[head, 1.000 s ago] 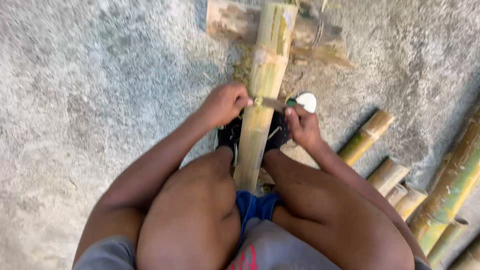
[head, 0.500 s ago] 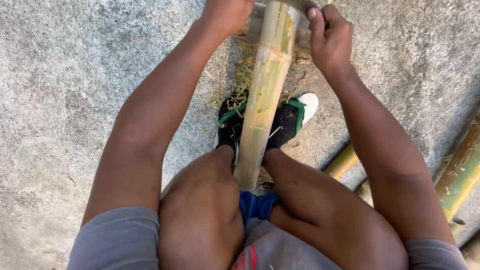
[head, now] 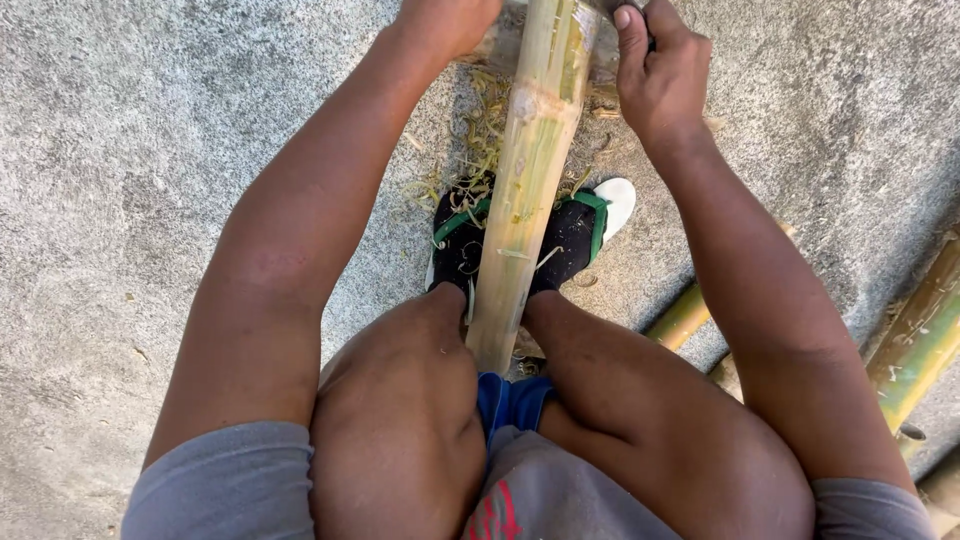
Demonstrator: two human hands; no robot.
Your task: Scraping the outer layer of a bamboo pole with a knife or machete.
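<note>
Both hands at the frame's top beside the bamboo pole: right hand fingers curled around something hidden, left hand cropped, grip unclear.

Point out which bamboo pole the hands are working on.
The pale pole running upright between the knees, with the left hand and right hand at its far end. The other poles lie untouched at the right.

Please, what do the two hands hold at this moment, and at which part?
The right hand is closed around a dark handle beside the bamboo pole. The left hand is at the pole's other side, cut off by the frame; its hold cannot be told.
</note>
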